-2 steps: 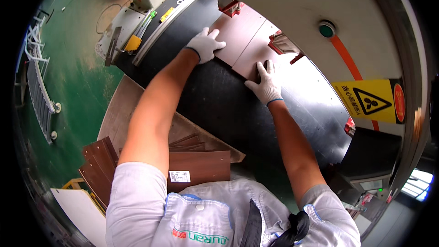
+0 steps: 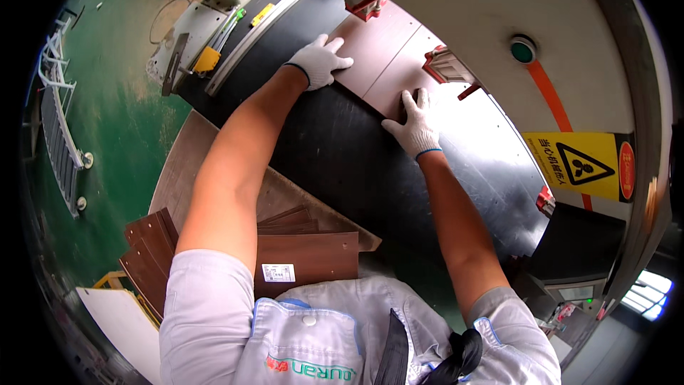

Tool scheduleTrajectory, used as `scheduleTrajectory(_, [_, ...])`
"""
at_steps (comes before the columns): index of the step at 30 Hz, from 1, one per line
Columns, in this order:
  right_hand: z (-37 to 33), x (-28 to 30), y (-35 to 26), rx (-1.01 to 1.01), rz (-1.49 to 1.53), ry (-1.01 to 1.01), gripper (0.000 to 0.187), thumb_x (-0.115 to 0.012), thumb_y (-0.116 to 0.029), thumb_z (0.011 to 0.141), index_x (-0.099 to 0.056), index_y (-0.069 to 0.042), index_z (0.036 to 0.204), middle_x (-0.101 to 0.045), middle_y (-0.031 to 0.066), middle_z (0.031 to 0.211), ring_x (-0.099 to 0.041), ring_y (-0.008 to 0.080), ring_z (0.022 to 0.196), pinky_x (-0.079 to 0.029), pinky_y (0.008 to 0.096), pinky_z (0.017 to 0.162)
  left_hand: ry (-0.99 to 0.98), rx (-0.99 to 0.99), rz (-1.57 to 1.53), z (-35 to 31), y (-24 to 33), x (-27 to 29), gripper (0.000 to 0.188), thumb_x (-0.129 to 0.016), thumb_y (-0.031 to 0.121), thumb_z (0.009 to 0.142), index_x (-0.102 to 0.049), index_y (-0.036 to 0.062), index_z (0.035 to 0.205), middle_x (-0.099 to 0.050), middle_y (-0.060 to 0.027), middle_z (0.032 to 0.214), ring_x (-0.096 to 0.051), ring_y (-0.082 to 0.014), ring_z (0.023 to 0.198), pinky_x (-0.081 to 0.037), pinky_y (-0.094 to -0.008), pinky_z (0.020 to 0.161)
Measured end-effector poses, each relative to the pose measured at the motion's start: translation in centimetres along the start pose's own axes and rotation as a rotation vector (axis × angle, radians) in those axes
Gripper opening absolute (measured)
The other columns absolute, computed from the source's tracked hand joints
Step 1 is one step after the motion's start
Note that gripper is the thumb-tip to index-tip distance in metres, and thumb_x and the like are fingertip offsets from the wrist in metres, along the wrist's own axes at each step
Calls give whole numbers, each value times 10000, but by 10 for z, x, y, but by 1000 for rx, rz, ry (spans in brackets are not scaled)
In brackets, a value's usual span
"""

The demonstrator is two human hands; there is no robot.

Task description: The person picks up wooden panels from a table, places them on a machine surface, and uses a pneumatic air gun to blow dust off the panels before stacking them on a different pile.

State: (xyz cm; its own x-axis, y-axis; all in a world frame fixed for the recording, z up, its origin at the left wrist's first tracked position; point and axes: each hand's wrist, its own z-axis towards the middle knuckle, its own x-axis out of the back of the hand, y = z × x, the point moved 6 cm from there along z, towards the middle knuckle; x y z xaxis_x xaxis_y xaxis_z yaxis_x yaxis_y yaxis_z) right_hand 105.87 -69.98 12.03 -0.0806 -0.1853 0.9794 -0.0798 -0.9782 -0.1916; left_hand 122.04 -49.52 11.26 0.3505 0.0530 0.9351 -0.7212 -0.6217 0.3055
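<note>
Two flat pinkish-brown panels (image 2: 374, 46) lie side by side on the black machine table (image 2: 335, 150), a thin seam running between them. My left hand (image 2: 318, 64), in a white knit glove with blue trim, rests with fingers spread at the near left edge of the panels. At their right end, my right hand (image 2: 415, 127), gloved the same way, lies with its fingers apart and its fingertips by the panel edge. Red clamp-like parts (image 2: 442, 65) of the machine stand over the panels' far side.
Along the table's left side runs a pale metal fence (image 2: 263, 32), with a yellow tape measure (image 2: 207, 59) beside it. Brown boards (image 2: 306, 253) are stacked near my body. A machine housing (image 2: 456, 0) with a green button (image 2: 523, 49) overhangs the far right. A roller conveyor (image 2: 60, 142) stands on the green floor.
The view has shifted slightly. Both hands stay at the panels with fingers spread, and the panels show no clear movement on the table.
</note>
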Motion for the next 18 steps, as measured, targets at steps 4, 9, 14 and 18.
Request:
scheduleTrajectory(4, [0,-1,-7,19,-22,-18,823,-867,-411,702,-590,-29,1376,-469,264,1419,-435,436,1331,-448,494,1066,61,16,30,-11,-5,-7,595,-610,61,876,-626,273,1432,-367,-181,1632,-316,-472,1504,-350,-480,1224])
scheduleTrajectory(9, [1,-3,-13,-66,-23,-163,1024,-870,-506,675,-471,-55,1503,-366,269,1569,-313,452,1471,-322,558,1180,206,61,333,-22,23,-12,374,-683,162,807,-710,174,1179,-566,-141,1350,-521,-350,1215,-428,-435,1037])
scheduleTrajectory(14, [-101,37,-8,-72,129,54,1062,-851,-511,713,-391,-17,1533,-329,299,1605,-273,492,1500,-253,563,1220,578,-148,-598,-51,152,114,291,-765,255,901,-709,122,1155,-724,-107,1001,-706,-227,982,-547,-367,867])
scheduleTrajectory(18, [-298,36,-14,-383,232,-187,769,-733,-495,835,-578,-11,1413,-440,240,1561,-366,392,1483,-317,484,1209,813,-163,-998,-79,204,219,360,-733,266,955,-683,99,1270,-743,-70,1088,-682,-167,868,-506,-299,761])
